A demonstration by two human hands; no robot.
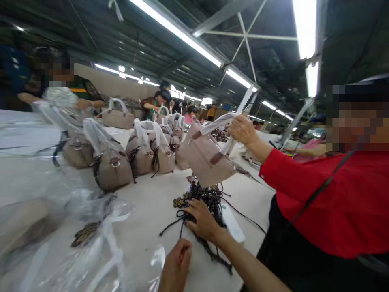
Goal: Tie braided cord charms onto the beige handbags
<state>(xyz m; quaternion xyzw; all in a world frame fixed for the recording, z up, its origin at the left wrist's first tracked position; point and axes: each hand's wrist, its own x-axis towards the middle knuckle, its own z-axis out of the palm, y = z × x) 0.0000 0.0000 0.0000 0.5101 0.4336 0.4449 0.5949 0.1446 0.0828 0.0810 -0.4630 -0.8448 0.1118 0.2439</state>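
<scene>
Right hand point(201, 220) spread on tangled cords point(209, 197), left hand point(178, 263) curled, grip unclear; yanking might drag extras off the table's point(152, 219) right edge.

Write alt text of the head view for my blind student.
The wearer's right hand lies on piled dark cords, the curled left hand nearby. A red-sleeved co-worker holds up a beige handbag; more bags stand at left.

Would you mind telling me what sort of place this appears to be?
Probably a handbag factory floor: several similar taupe handbags stand on the worktable, dark braided cords lie heaped nearby, and fluorescent lights run overhead.
</scene>
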